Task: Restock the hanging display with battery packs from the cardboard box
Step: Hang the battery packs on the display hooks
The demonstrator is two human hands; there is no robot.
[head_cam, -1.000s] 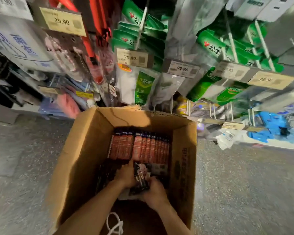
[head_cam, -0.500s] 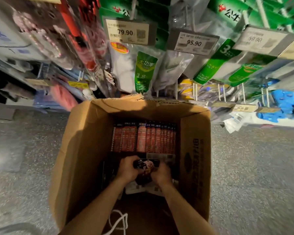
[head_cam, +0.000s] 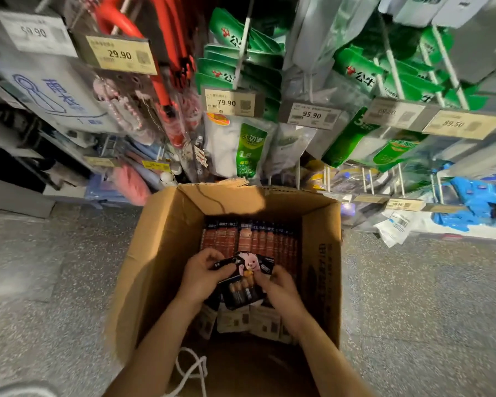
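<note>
Clenched on left edge of battery pack (head_cam: 242, 285): left grip (head_cam: 202, 277), thumb laid on pack face. Pinching right edge of same pack: right grip (head_cam: 278, 287). Held face-up between both, header toward far side, low inside cardboard box (head_cam: 152, 253). Probably squared up this way for checking the front and finding the hang hole. Not yet lifted clear of box rim.

Beneath held pack: loose packs (head_cam: 258, 322) lying flat, pale backs up, in near half of box. At far end of box: row of packs (head_cam: 249, 239) standing on edge, tightly filed, red-brown faces showing, likely so packed for drawing off one at a time. At near end: white cord (head_cam: 191, 368) on box bottom.

Box standing open on floor (head_cam: 413, 310), directly below hanging display (head_cam: 242, 47), presumably for a short reach upward. On display pegs: green bagged goods (head_cam: 251, 150), with price tags (head_cam: 226, 102) at peg tips. Destination peg for batteries: cannot tell. Stage judged: picking; hanging not yet begun.
</note>
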